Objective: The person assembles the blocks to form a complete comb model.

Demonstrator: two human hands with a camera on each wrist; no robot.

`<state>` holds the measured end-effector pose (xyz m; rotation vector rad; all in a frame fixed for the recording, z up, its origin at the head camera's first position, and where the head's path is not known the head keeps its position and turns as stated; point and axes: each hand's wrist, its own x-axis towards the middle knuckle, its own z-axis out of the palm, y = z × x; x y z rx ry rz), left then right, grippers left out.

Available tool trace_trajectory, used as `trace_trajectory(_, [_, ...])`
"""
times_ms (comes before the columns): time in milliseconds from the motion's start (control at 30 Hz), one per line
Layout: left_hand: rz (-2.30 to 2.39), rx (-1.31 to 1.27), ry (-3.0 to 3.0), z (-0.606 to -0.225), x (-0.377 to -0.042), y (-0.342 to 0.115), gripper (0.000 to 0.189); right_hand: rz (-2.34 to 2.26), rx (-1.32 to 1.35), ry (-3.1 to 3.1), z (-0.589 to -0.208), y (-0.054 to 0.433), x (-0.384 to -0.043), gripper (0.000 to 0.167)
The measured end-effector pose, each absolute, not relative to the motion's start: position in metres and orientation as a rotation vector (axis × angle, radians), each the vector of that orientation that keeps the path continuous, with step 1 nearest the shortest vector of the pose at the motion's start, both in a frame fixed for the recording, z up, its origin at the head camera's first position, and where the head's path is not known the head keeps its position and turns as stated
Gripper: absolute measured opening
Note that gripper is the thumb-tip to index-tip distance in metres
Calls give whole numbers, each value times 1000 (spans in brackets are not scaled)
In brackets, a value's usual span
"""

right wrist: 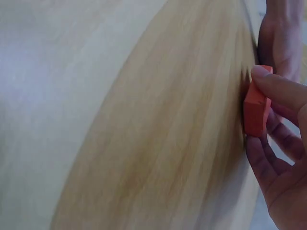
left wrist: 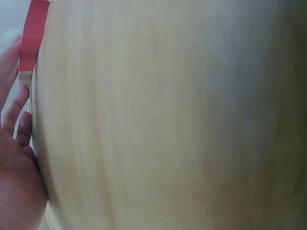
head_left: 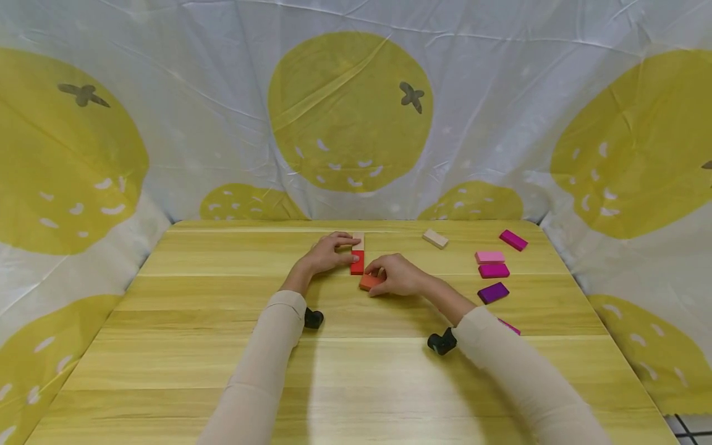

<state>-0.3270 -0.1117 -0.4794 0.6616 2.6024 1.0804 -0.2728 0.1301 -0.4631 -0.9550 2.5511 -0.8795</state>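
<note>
In the head view my left hand (head_left: 328, 254) rests against two small wooden blocks set end to end. Its thumb touches the red block (head_left: 358, 267), and its outstretched fingers lie over the plain wood block (head_left: 359, 240) behind. The left wrist view catches the red block (left wrist: 34, 33) at its left border, with the left hand (left wrist: 18, 158) beside it. My right hand (head_left: 402, 275) pinches an orange block (head_left: 369, 282) between thumb and fingers, close to the near right corner of the red one. Up close in the right wrist view, the thumb and fingers hold opposite ends of the orange block (right wrist: 256, 112).
On the right of the wooden table (head_left: 200, 346) lie a pink block (head_left: 489, 257), a purple block (head_left: 493, 293) and several magenta ones, one partly behind the right sleeve. Another plain wood block (head_left: 435, 239) is farther back. A patterned cloth (head_left: 356, 15) hangs behind.
</note>
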Motion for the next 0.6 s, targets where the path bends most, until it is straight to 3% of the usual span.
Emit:
trace_trajectory(333, [1059,682,2627,-484,-329,-113,54,-878,-868,2613,-465,125,-266,45])
trace_trajectory(500, [1078,669,2615,-484,-329,-112,55,-852,-1004,2537,-461,137,-268,35])
trace_trajectory(600, [1074,661,2611,-483,-329,-112,55,-788,-1135,2474,-459,143,-269,40])
